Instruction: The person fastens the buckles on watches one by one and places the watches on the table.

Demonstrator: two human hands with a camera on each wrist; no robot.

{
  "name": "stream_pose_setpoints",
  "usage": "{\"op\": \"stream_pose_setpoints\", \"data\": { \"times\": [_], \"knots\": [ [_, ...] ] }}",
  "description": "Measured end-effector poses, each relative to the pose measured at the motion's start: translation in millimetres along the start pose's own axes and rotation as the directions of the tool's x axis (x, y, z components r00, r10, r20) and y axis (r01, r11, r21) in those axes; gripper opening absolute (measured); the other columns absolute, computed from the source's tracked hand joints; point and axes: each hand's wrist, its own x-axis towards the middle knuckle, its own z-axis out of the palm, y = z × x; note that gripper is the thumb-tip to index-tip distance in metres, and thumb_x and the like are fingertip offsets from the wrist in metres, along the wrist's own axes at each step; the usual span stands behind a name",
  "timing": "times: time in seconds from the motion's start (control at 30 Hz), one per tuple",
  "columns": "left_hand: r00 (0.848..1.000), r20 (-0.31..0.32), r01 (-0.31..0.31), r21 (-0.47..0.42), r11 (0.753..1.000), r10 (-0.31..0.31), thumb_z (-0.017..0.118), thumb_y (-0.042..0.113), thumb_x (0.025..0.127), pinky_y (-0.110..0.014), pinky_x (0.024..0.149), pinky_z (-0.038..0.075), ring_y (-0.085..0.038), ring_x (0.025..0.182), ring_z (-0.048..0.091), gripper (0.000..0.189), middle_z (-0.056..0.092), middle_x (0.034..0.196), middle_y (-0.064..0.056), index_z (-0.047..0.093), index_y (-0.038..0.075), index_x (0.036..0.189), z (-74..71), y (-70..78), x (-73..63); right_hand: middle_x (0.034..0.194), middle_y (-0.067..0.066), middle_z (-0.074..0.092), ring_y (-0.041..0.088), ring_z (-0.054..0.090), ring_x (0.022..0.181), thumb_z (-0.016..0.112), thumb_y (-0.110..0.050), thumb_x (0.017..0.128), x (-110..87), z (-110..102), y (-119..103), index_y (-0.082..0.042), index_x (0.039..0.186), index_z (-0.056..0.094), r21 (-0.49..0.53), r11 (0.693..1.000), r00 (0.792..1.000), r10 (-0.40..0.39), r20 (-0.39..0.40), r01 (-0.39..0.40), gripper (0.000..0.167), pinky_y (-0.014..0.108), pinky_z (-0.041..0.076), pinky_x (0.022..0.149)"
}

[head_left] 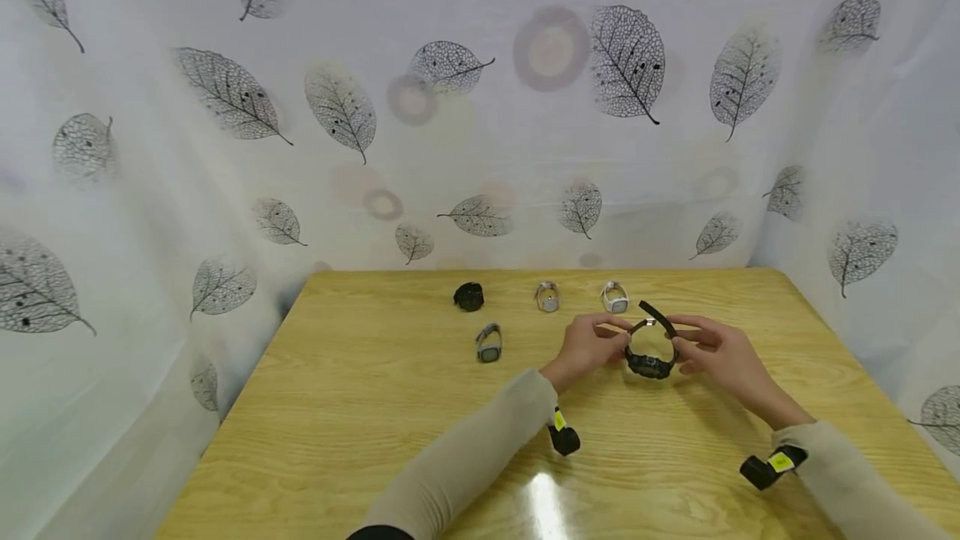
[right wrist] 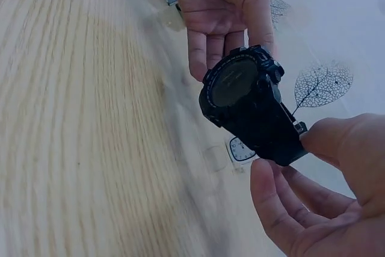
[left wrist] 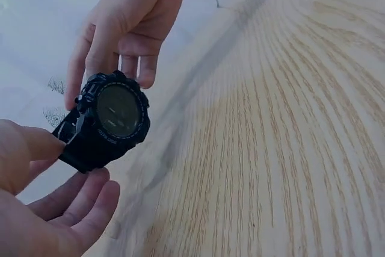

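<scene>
A black digital-style wristwatch (head_left: 649, 367) is held up between my two hands near the right part of the table, its round dark face (left wrist: 119, 111) turned toward me. My left hand (head_left: 588, 346) pinches the strap on the left side between thumb and fingers. On the other side, my right hand (head_left: 723, 357) grips the strap (right wrist: 283, 139) the same way. One strap end (head_left: 657, 319) sticks up loose past the metal buckle (head_left: 650, 322), so the band stands as an unfastened loop.
Along the back of the wooden table (head_left: 360, 407) stand a black watch (head_left: 470, 297), a pale grey watch (head_left: 550, 303) and a white watch (head_left: 617, 305). A grey watch (head_left: 489, 352) sits nearer, left of my hands. Behind hangs a leaf-patterned curtain (head_left: 465, 140).
</scene>
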Motion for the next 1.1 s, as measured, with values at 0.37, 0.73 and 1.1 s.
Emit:
{"op": "stream_pose_setpoints", "data": {
  "times": [0.37,0.73,1.1],
  "knots": [
    [0.988,0.014,-0.156,-0.042,0.987,0.157,0.074,0.009,0.096,-0.043,0.071,0.064,-0.027,0.083,0.075,0.015,0.077,0.096,0.006,0.078,0.006,0.110,-3.8,-9.4,-4.1,0.118,0.019,0.072,0.011,0.073,0.083,0.062,-0.022,0.106,-1.8,3,-3,-0.001,0.145,0.055,-0.050,0.999,0.997,-0.023,-0.079,0.020,0.046,0.041,0.063,0.068],
    [0.963,-0.006,-0.268,-0.001,0.963,0.268,0.075,0.012,0.096,-0.022,0.069,0.059,-0.011,0.084,0.069,0.013,0.077,0.105,-0.001,0.079,0.012,0.108,-9.8,-10.2,-6.7,0.123,0.016,0.071,0.015,0.072,0.085,0.059,-0.033,0.107,0.8,2,-6,0.000,0.145,0.056,-0.042,0.999,0.997,0.014,-0.076,-0.017,0.050,0.041,0.063,0.072],
    [0.966,0.008,-0.260,0.017,0.966,0.260,0.075,0.019,0.097,-0.022,0.075,0.059,-0.004,0.088,0.067,0.012,0.074,0.104,0.013,0.079,0.016,0.108,-13.7,-5.1,-9.1,0.114,-0.020,0.068,0.022,0.074,0.088,0.060,-0.033,0.106,3.2,0,-10,0.001,0.147,0.053,0.050,0.998,0.999,0.038,-0.031,-0.037,0.053,0.046,0.063,0.077]
  ]
}}
